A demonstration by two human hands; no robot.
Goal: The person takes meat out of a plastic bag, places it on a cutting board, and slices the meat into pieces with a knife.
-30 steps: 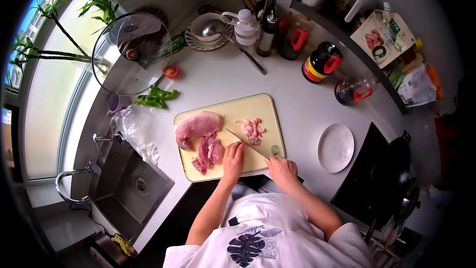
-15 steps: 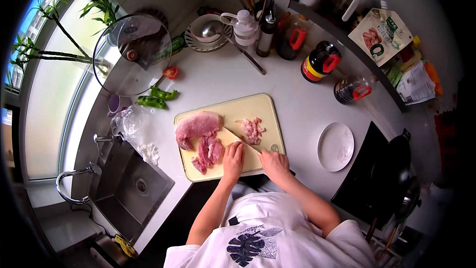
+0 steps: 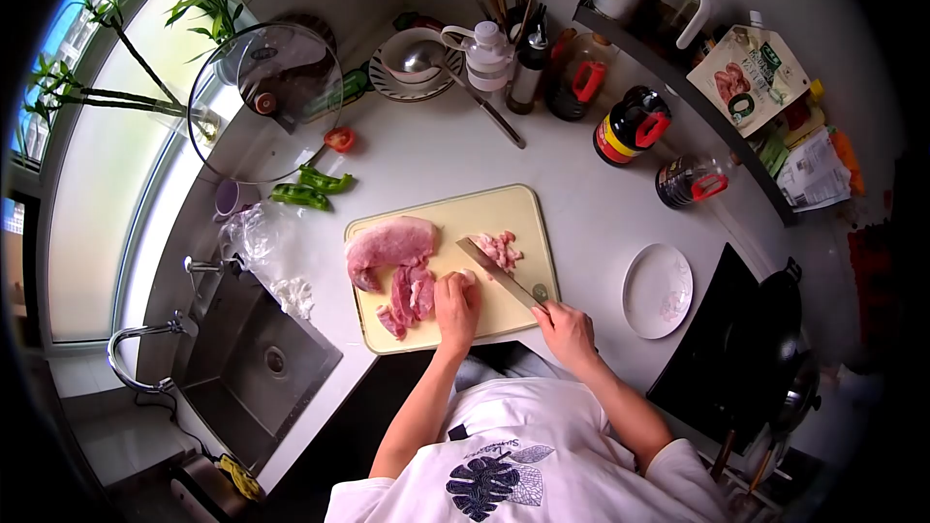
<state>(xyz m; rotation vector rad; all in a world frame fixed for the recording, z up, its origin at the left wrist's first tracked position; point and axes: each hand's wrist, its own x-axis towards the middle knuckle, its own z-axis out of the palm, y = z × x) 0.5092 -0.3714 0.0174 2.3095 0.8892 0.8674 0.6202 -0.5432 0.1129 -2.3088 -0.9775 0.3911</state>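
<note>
Head view, centre: the right hand (image 3: pixel 570 334) grips the knife (image 3: pixel 502 274); the left hand (image 3: pixel 456 305) curls at a meat piece (image 3: pixel 469 277) (hold unclear). Diced meat (image 3: pixel 502 249) lies cut; leftward, slab (image 3: pixel 392 243) and strips (image 3: pixel 413 294) remain undiced.

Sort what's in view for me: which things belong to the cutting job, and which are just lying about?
Part of the job:
knife, held in the right hand
cutting board
large meat piece
meat strips
small meat pieces

Apparently just lying about:
green peppers
tomato piece
plastic bag
ladle
white plate, possibly for later
</note>
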